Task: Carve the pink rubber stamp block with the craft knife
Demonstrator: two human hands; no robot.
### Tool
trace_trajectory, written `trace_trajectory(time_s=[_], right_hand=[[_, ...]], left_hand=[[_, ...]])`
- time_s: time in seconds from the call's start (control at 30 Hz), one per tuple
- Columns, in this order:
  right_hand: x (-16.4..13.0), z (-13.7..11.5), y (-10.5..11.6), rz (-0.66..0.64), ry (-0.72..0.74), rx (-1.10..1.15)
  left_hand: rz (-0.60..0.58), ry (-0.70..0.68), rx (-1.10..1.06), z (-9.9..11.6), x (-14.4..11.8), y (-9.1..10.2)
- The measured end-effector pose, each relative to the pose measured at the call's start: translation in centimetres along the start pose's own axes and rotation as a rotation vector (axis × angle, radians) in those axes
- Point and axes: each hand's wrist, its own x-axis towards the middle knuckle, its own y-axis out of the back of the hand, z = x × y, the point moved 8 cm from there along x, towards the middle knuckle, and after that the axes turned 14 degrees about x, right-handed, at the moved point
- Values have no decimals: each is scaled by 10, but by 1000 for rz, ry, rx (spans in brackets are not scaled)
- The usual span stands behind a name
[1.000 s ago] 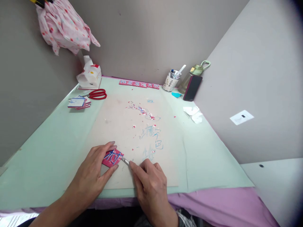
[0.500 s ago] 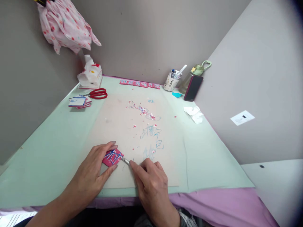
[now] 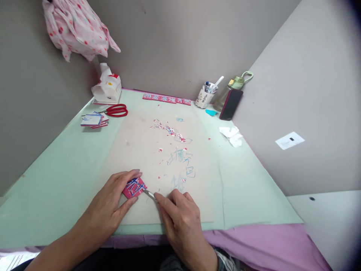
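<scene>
My left hand [image 3: 113, 203] grips a small pink square tile [image 3: 134, 189] by its edges, fingers along the far side and thumb along the near side. Blue and white carved strokes cross the tile's face. In my right hand [image 3: 180, 216] is a slim silver craft knife [image 3: 150, 194], held like a pen, its tip at the tile's right corner. Beneath both lies a pale beige board [image 3: 135, 150] with blue-green handwritten characters. Red, white and blue shavings [image 3: 170, 131] are scattered farther up the board.
Red-handled scissors [image 3: 116, 110] and a stack of square tiles [image 3: 93, 120] lie at left, near a tissue pack [image 3: 107, 88]. Along the back is a row of carved pink tiles [image 3: 166, 99]. A pen cup [image 3: 205, 96], bottle [image 3: 229, 90], phone [image 3: 231, 104] and crumpled tissue [image 3: 231, 135] are at right.
The knife tip has shifted slightly left and down along the tile's right corner. My left thumb has moved slightly left; the tile stays in my left hand.
</scene>
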Motion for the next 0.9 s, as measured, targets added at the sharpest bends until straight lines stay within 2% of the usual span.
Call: trace_trajectory(time_s=[0.5,0.9], right_hand=[[3,5,8,12,-54,160],[6,0,7,-7,-9,79]], left_hand=[[7,2,-4,3,-1,2],[6,-8,-1,4,0,3]])
